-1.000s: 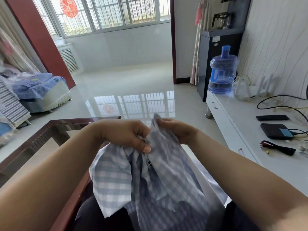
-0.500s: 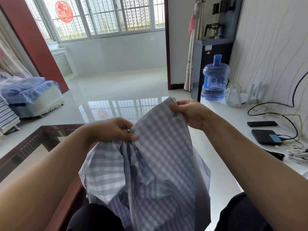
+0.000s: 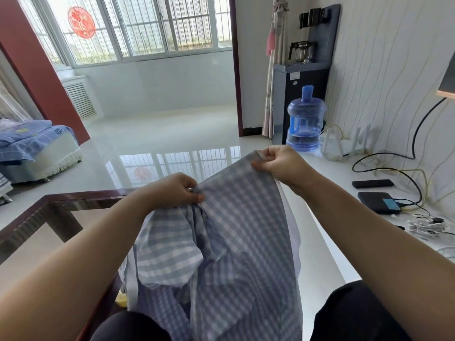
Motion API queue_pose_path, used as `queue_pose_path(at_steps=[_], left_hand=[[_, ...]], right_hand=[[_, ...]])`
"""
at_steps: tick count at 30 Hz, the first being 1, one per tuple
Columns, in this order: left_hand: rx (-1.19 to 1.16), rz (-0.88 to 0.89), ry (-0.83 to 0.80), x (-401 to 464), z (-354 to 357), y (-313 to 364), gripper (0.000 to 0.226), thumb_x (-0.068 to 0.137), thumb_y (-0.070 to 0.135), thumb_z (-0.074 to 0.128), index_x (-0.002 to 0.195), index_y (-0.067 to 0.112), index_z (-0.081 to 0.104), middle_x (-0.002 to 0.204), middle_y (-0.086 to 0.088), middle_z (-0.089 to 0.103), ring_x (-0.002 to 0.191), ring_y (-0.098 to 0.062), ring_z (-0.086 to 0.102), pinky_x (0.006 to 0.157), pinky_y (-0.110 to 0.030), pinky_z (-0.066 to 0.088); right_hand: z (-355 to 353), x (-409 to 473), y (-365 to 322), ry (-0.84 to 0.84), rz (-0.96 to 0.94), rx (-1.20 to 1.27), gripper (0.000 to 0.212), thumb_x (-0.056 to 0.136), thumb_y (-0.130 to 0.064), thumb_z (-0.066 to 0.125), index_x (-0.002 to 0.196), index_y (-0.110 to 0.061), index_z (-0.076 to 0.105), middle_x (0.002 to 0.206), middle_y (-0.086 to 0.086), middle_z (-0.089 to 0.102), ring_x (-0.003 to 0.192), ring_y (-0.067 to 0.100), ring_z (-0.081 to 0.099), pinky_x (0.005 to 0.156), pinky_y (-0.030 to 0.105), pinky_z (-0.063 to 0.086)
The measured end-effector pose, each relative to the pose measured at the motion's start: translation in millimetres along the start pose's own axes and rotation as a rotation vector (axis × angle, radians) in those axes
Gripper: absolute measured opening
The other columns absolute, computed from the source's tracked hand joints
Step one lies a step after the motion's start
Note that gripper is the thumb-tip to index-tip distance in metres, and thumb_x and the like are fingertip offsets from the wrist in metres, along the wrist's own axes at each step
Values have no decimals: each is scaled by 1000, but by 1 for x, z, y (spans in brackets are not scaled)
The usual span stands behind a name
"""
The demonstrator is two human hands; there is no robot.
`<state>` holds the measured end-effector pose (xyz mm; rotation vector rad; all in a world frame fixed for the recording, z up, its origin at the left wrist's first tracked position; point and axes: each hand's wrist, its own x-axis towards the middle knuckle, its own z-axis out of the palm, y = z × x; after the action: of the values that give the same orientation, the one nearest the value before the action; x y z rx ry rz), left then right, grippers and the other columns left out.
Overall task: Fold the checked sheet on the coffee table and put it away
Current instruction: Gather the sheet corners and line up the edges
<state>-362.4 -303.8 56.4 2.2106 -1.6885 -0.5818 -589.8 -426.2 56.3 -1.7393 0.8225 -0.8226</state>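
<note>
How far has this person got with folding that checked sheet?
Only the start looks done: the checked sheet is off the coffee table and held over the person's lap. In hand: the right hand pinches a corner up high, while the left hand grips the edge lower down, stretching it between them. The rest hangs crumpled, with no neat fold showing. All the folding and putting away is left.

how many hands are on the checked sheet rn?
2. The left hand grips a bunched edge of the checked sheet; the right hand pinches its raised top corner. Nothing hidden.
</note>
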Motion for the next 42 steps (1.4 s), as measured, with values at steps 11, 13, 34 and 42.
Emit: queue_pose_path(at_steps=[11,13,34,42], left_hand=[[14,-31,-43,10,15,-4,22,84,36,70,89,15,70,83,-9,71,63,-14,57,60,-26,47],[-112,-67,18,17,11,-12,19,81,34,74,93,20,70,85,-5,71,66,-16,58,61,-25,47],[-832,-531,1220,66,-60,-114,41,82,52,66,101,16,61,112,-8,68,103,-27,64,93,-34,50],[-506,79,838,47,-8,2,51,83,35,71,126,13,56,114,-5,63,106,-17,60,87,-25,45]], right_hand=[[5,-1,19,-144,5,-196,9,95,-13,54,87,-16,55,82,3,59,76,15,58,65,23,49],[1,9,20,-100,2,-337,15,90,-2,49,85,-15,53,80,1,56,79,18,55,65,25,46],[-103,88,30,896,149,-169,30,94,-14,43,66,-19,32,89,6,44,85,15,40,71,25,31],[23,57,1,258,-12,59,8,84,-18,71,84,-14,64,79,1,65,73,15,60,71,28,52]])
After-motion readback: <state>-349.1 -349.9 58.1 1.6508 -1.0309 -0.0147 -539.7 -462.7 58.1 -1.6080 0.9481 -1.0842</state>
